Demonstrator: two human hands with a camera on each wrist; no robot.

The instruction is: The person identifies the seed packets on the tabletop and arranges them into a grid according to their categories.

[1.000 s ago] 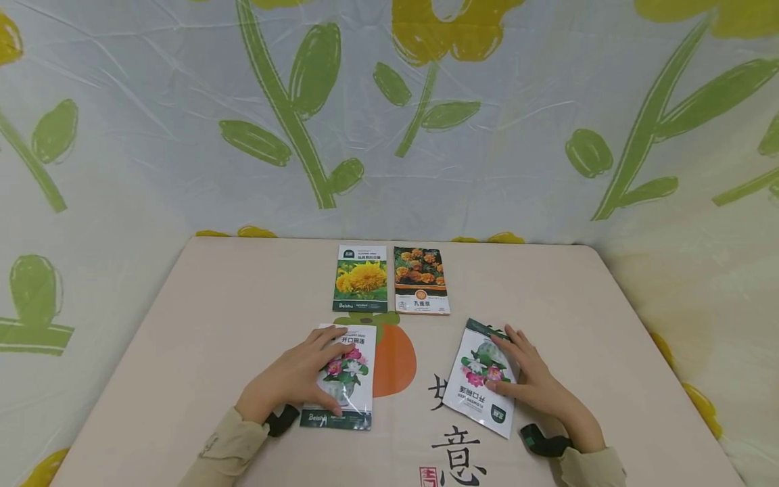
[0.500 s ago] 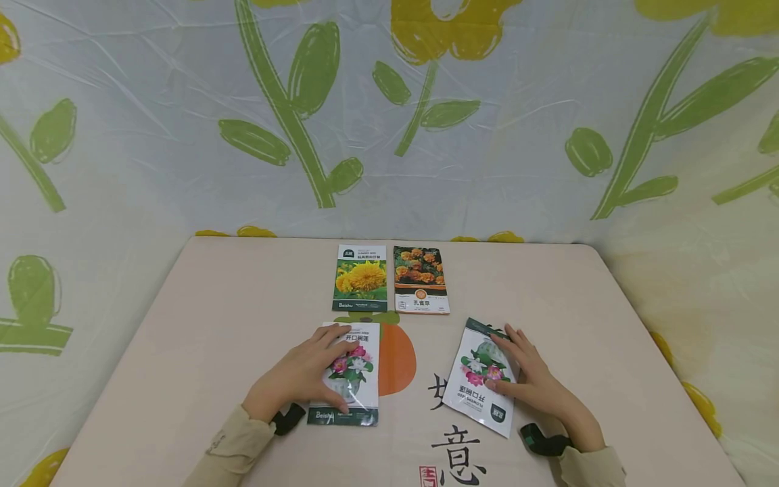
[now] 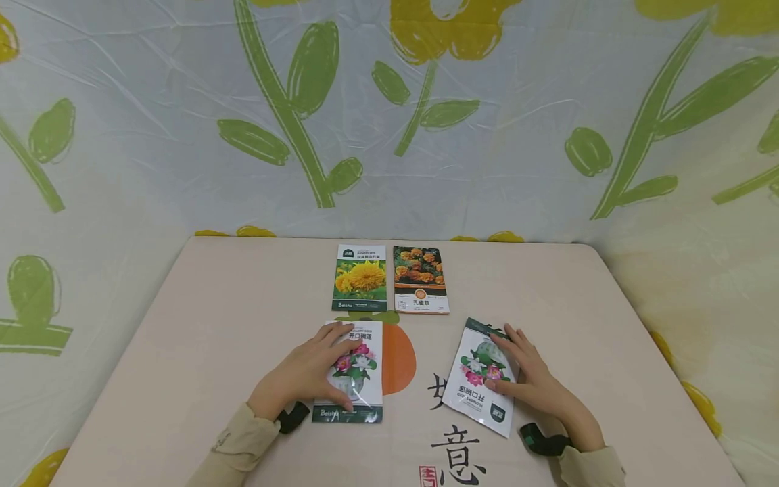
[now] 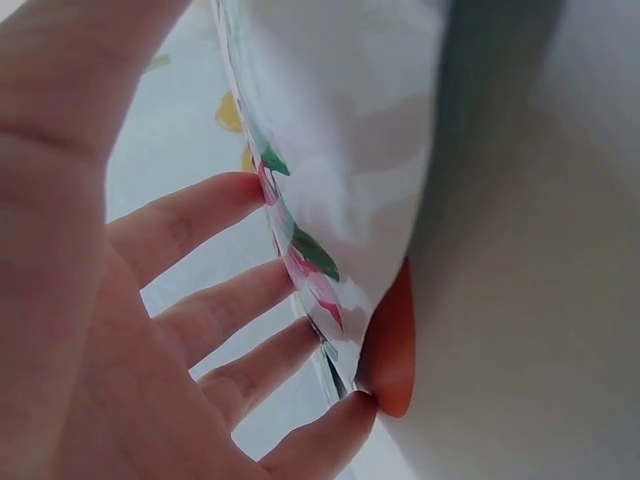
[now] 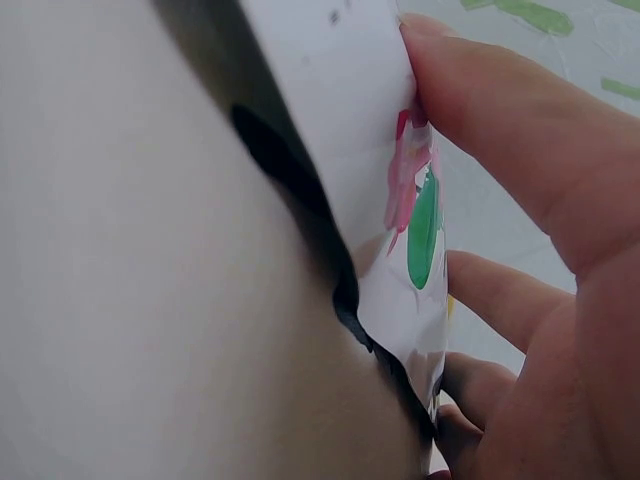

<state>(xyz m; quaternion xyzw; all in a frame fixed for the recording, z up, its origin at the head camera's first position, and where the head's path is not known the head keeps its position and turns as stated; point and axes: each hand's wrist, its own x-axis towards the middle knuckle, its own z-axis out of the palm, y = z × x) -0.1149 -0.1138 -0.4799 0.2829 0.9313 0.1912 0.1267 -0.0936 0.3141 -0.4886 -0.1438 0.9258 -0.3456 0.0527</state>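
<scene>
Two seed packets with pink-flower pictures lie flat on the table, one under each hand. My left hand (image 3: 304, 372) rests on the left seed packet (image 3: 363, 379), thumb and fingers spread over its left side. That packet stands upright to me, with its green band nearest. On the right, my right hand (image 3: 538, 385) touches the other seed packet (image 3: 465, 396), which lies tilted and upside down. Both wrist views show fingertips against the printed faces of the left packet (image 4: 340, 130) and the right packet (image 5: 345, 150); neither hand curls round its packet.
Farther back, a yellow-flower seed packet (image 3: 360, 284) and an orange marigold seed packet (image 3: 421, 281) lie side by side. The pale tablecloth (image 3: 243, 291) bears a printed orange fruit and black characters. A flower-patterned curtain (image 3: 487, 182) stands behind the table.
My left hand has slid its packet a little to the right and slightly away from me. The right hand and its packet have not visibly moved.
</scene>
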